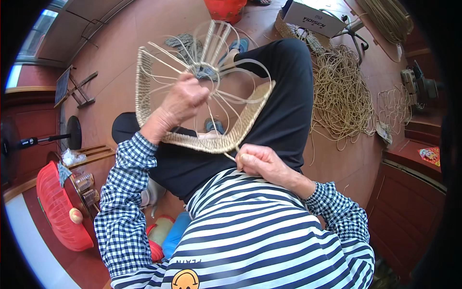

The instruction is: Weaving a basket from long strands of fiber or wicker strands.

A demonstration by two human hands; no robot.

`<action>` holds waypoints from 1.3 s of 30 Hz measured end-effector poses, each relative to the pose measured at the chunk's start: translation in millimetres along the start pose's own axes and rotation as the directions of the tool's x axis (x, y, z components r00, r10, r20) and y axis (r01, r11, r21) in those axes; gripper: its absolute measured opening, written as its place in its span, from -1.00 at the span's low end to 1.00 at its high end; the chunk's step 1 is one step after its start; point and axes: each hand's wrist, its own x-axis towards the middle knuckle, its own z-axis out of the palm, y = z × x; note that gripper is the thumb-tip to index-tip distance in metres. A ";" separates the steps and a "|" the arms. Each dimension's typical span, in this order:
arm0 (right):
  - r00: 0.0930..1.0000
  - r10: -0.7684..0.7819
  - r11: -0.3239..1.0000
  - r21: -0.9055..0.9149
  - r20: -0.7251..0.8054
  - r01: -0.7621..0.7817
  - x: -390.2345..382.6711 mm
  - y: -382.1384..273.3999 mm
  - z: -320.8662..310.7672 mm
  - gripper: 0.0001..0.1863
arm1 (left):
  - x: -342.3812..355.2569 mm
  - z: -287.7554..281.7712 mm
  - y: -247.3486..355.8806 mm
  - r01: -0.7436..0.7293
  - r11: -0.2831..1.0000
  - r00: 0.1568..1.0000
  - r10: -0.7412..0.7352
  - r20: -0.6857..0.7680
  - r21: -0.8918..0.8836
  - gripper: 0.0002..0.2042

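Reddish floor (144, 29) beneath a half-woven basket (202, 139), pale spokes fanning; left hand (180, 98) grips spokes, right hand (257, 161) pinches a strand.

The basket (202, 96) is woven cane, pale, matt and ribbed, its bare spokes smooth and thin. The loose bundle of cane (341, 91) looks dry and stringy. The floor (125, 53) is reddish, smooth and faintly glossy. The sleeves (122, 192) are soft checked cloth. The red cover (57, 212) is shiny ridged plastic.
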 end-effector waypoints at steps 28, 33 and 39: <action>0.489 -0.782 -0.202 -0.899 0.387 0.388 133.4 -121.5 -8.5 -0.86 | 5.8 -33.0 57.0 0.325 0.939 0.911 -0.344 -0.229 -0.117 -0.95; 0.468 -0.791 -0.205 -0.891 0.395 0.405 152.0 -101.5 -8.6 -0.87 | -6.8 -35.1 60.6 0.345 0.931 0.909 -0.363 -0.204 -0.117 -0.97; 0.416 -0.798 -0.303 -0.887 0.436 0.350 174.5 -87.0 -6.3 -0.85 | -18.7 -26.9 59.4 0.406 0.897 0.869 -0.438 -0.230 -0.176 -0.91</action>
